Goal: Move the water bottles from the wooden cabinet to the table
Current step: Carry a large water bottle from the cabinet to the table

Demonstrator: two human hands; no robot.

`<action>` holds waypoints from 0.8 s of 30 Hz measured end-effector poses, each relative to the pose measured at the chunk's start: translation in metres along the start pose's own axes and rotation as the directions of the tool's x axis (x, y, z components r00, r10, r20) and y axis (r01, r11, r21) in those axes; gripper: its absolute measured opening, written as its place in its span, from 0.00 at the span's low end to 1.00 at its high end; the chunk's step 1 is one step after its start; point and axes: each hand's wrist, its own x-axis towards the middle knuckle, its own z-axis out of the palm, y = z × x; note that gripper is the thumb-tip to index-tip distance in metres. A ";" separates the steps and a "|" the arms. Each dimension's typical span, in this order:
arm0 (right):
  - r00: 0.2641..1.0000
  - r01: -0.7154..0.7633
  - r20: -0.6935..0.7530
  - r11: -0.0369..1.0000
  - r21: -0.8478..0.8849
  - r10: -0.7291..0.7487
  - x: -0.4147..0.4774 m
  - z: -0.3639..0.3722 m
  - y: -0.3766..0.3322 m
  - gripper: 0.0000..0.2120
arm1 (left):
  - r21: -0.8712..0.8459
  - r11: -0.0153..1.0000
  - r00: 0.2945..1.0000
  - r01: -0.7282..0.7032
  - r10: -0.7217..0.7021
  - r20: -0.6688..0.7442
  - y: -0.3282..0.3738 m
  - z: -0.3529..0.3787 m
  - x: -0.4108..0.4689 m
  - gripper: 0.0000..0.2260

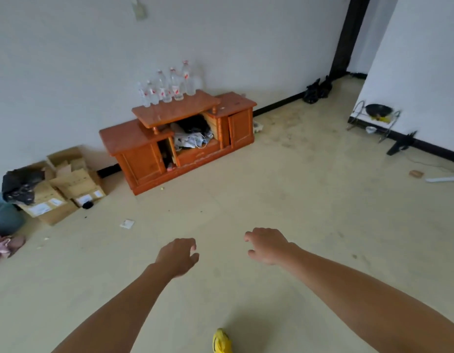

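Ahead, open floor, bottles atop cabinet

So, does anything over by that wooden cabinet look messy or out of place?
Yes. The middle compartment of the orange-brown wooden cabinet overflows with a jumble of white and dark clutter, and a narrow door beside it hangs ajar. The clear plastic water bottles on top stand upright in a row.

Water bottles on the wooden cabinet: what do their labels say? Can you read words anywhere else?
Clear plastic water bottles, red-and-white labels: too blurred to read.
Brown cardboard boxes, white stickers: print too small to read.
Nothing else can be read.
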 end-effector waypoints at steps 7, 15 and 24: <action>0.998 -0.012 -0.069 1.000 0.014 0.013 0.175 -0.106 0.021 0.21 | 0.023 1.000 0.999 -0.004 0.006 -0.048 -0.057 -0.100 0.170 0.14; 0.999 -0.034 -0.041 0.999 0.031 0.035 0.324 -0.169 0.073 0.21 | -0.012 1.000 1.000 -0.024 0.024 -0.011 -0.070 -0.154 0.332 0.14; 0.999 0.032 -0.029 0.999 0.001 -0.032 0.572 -0.269 0.165 0.22 | -0.051 0.997 0.997 0.051 -0.054 -0.050 -0.092 -0.232 0.575 0.14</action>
